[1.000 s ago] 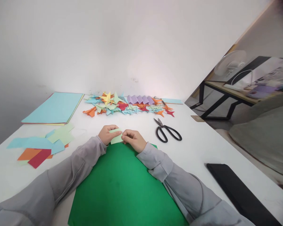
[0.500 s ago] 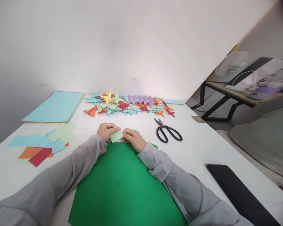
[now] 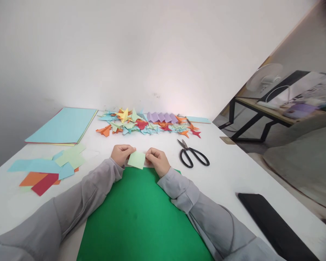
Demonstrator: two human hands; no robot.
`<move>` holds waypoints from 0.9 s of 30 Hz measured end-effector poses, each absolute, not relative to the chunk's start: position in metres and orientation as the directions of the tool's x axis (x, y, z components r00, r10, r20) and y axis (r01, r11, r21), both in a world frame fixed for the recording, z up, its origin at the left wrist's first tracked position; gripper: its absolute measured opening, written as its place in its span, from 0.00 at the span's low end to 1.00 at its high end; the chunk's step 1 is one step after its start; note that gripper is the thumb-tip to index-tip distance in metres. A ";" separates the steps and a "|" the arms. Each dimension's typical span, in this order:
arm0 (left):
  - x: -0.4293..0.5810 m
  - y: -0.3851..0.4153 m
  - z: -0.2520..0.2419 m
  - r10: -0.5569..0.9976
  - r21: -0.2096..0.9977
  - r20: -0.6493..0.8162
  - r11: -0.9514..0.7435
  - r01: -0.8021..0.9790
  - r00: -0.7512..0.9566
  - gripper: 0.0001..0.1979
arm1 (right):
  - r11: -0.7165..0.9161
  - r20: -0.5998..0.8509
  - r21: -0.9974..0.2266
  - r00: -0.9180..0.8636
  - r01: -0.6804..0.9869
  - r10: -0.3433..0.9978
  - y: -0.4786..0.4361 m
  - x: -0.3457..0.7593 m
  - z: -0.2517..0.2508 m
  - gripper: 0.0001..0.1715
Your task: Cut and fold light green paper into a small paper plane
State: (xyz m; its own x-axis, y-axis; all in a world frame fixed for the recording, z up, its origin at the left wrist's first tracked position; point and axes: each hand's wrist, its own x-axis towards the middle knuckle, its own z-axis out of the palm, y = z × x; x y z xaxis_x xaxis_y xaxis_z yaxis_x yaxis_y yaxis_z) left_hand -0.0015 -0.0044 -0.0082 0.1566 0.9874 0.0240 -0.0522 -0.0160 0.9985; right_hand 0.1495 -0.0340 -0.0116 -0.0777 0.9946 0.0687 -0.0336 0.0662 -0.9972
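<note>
A small pale green paper square (image 3: 136,160) is held between both hands at the far edge of a large green sheet (image 3: 141,217). My left hand (image 3: 121,154) pinches its left edge with curled fingers. My right hand (image 3: 157,161) pinches its right edge the same way. The square now lies nearly flat and unfolded. Both arms wear grey sleeves that rest across the green sheet and the white table (image 3: 228,170).
Black scissors (image 3: 192,156) lie right of my hands. Several folded paper shapes (image 3: 146,123) are piled at the back. A stack of coloured sheets (image 3: 63,125) and loose scraps (image 3: 47,168) lie left. A black flat object (image 3: 274,224) sits front right.
The pale green paper has been opened out from a folded piece into a flat square between my hands. My hands have spread slightly apart.
</note>
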 end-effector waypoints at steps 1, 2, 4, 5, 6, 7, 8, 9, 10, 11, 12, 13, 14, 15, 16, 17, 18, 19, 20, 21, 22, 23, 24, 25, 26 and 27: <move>-0.001 -0.006 -0.007 0.983 0.999 0.027 -0.019 -0.049 0.182 0.11 | 0.060 0.062 -0.997 -0.038 -0.047 0.997 -0.033 0.150 -0.013 0.05; -0.001 -0.007 -0.006 0.976 0.999 0.033 -0.025 -0.038 0.217 0.11 | 0.056 0.056 -0.997 -0.001 -0.059 0.998 -0.031 0.151 -0.014 0.06; 0.000 -0.009 -0.005 0.951 0.999 0.051 -0.054 0.001 0.304 0.10 | 0.046 0.041 -0.996 0.053 -0.082 0.998 -0.029 0.152 -0.017 0.06; 0.000 -0.010 -0.005 0.935 0.997 0.060 -0.073 0.023 0.348 0.10 | 0.040 0.034 -0.995 0.066 -0.089 0.997 -0.028 0.152 -0.018 0.06; 0.000 -0.011 -0.005 0.921 0.995 0.064 -0.088 0.043 0.385 0.10 | 0.033 0.027 -0.995 0.067 -0.094 0.997 -0.028 0.153 -0.019 0.07; 0.000 -0.012 -0.005 0.911 0.994 0.062 -0.093 0.058 0.407 0.11 | 0.028 0.023 -0.995 0.057 -0.094 0.998 -0.028 0.153 -0.019 0.07; 0.000 -0.012 -0.005 0.908 0.994 0.054 -0.089 0.066 0.415 0.11 | 0.026 0.022 -0.995 0.040 -0.092 0.999 -0.029 0.153 -0.019 0.08; 0.000 -0.012 -0.005 0.907 0.994 0.046 -0.083 0.071 0.418 0.11 | 0.025 0.023 -0.996 0.019 -0.089 1.000 -0.030 0.152 -0.018 0.09; 0.001 -0.012 -0.006 0.906 0.994 0.043 -0.081 0.072 0.422 0.11 | 0.032 0.033 -0.996 -0.005 -0.082 0.999 -0.031 0.152 -0.017 0.09; 0.001 -0.012 -0.006 0.904 0.994 0.049 -0.086 0.070 0.424 0.11 | 0.051 0.053 -0.996 -0.029 -0.069 0.998 -0.031 0.152 -0.016 0.09; 0.001 -0.012 -0.006 0.902 0.993 0.060 -0.098 0.067 0.427 0.10 | 0.079 0.081 -0.996 -0.052 -0.052 0.995 -0.032 0.151 -0.015 0.09; 0.001 -0.012 -0.006 0.899 0.992 0.072 -0.110 0.064 0.431 0.10 | 0.110 0.113 -0.993 -0.072 -0.034 0.991 -0.033 0.151 -0.014 0.08; 0.001 -0.012 -0.005 0.898 0.991 0.080 -0.117 0.061 0.432 0.10 | 0.140 0.141 -0.990 -0.090 -0.016 0.986 -0.033 0.151 -0.014 0.08; 0.001 -0.012 -0.005 0.900 0.991 0.081 -0.117 0.059 0.429 0.10 | 0.162 0.161 -0.987 -0.106 -0.001 0.981 -0.034 0.151 -0.014 0.07; 0.001 -0.012 -0.005 0.904 0.992 0.077 -0.111 0.056 0.421 0.10 | 0.171 0.170 -0.985 -0.117 0.006 0.979 -0.033 0.151 -0.014 0.07; 0.001 -0.012 -0.005 0.909 0.994 0.070 -0.101 0.053 0.411 0.10 | 0.166 0.165 -0.986 -0.125 0.005 0.978 -0.033 0.151 -0.015 0.07; 0.000 -0.012 -0.005 0.914 0.995 0.063 -0.090 0.049 0.400 0.10 | 0.154 0.153 -0.988 -0.132 0.000 0.979 -0.033 0.151 -0.016 0.06; 0.000 -0.012 -0.005 0.919 0.996 0.057 -0.081 0.045 0.390 0.10 | 0.139 0.139 -0.990 -0.137 -0.007 0.981 -0.033 0.151 -0.017 0.06; 0.000 -0.012 -0.005 0.923 0.996 0.055 -0.077 0.042 0.380 0.10 | 0.121 0.122 -0.993 -0.141 -0.014 0.983 -0.032 0.151 -0.018 0.06; 0.000 -0.012 -0.005 0.925 0.996 0.056 -0.076 0.040 0.375 0.10 | 0.100 0.102 -0.995 -0.144 -0.021 0.984 -0.032 0.151 -0.019 0.06; 0.000 -0.012 -0.005 0.927 0.996 0.058 -0.078 0.040 0.372 0.10 | 0.075 0.078 -0.997 -0.146 -0.029 0.986 -0.032 0.151 -0.019 0.07; 0.000 -0.013 -0.005 0.927 0.996 0.063 -0.084 0.042 0.369 0.10 | 0.050 0.055 -0.998 -0.149 -0.039 0.987 -0.032 0.151 -0.019 0.07; 0.001 -0.013 -0.005 0.928 0.995 0.068 -0.090 0.044 0.365 0.10 | 0.029 0.036 -0.998 -0.153 -0.047 0.988 -0.032 0.151 -0.019 0.07; 0.001 -0.013 -0.004 0.929 0.994 0.072 -0.095 0.047 0.362 0.10 | 0.020 0.028 -0.999 -0.159 -0.050 0.987 -0.032 0.151 -0.019 0.08; 0.001 -0.014 -0.004 0.931 0.994 0.071 -0.096 0.052 0.357 0.10 | 0.025 0.033 -0.999 -0.166 -0.048 0.986 -0.033 0.151 -0.018 0.09; 0.001 -0.014 -0.004 0.934 0.994 0.068 -0.094 0.059 0.352 0.11 | 0.043 0.049 -0.998 -0.173 -0.037 0.984 -0.033 0.151 -0.018 0.10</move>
State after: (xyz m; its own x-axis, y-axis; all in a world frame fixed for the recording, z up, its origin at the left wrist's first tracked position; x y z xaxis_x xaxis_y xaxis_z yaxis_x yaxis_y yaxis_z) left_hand 0.0008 -0.0140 -0.0043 0.3517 0.9337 0.0678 0.0588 -0.0943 0.9938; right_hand 0.1509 -0.0332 -0.0176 -0.1727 0.9838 0.0490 -0.0372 0.0432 -0.9984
